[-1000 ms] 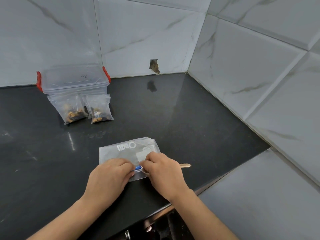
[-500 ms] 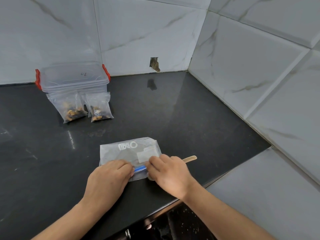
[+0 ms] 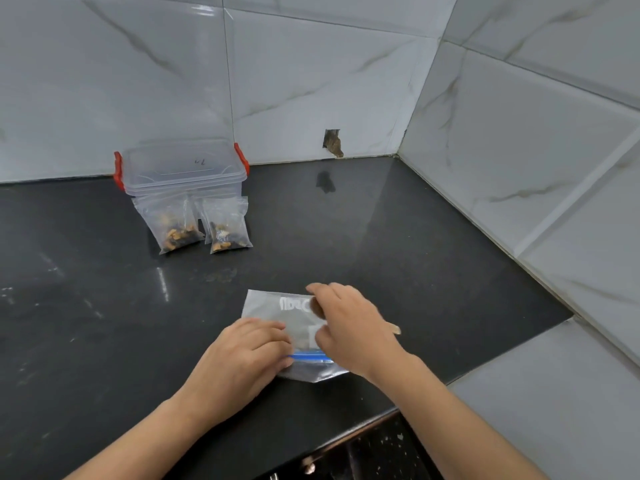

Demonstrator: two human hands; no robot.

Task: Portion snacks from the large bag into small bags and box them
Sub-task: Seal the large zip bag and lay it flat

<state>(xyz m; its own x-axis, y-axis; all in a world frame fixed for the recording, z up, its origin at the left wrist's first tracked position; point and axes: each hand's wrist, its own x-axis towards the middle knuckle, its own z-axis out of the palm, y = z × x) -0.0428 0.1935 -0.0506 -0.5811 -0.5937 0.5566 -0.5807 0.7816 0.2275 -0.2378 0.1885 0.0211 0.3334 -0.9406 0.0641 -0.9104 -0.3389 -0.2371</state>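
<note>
Now, line by line:
Large bag: the zip bag [image 3: 277, 313] lies flat near the 6 o'clock edge of the black worktop [image 3: 398, 254], its blue zip strip [image 3: 308, 357] towards the person; it looks nearly empty.
Left hand: the left hand [image 3: 247, 355] lies palm down on the bag's zip end, fingers [image 3: 273, 336] loosely curled and pressing the plastic, nothing pinched that I can see.
Right hand: the right hand [image 3: 349, 327] is spread open above the bag's right side, fingers extended towards 12 o'clock, holding nothing visible; blurred.
Stick: a wooden stick [image 3: 394, 329] pokes out from under the right hand at 3 o'clock.
Small bags: two filled bags [image 3: 176, 223] [image 3: 227, 225] lean against the front of the box.
Box: the clear lidded box [image 3: 180, 169] with red clips stands at 10 o'clock, lid on.
Risk: if the zip is only partly pressed shut, leftover snacks may spill when the bag is lifted.
Risk: a sweeping right hand could knock the stick off the near edge.
Risk: the leaning small bags could topple when the box is opened.
</note>
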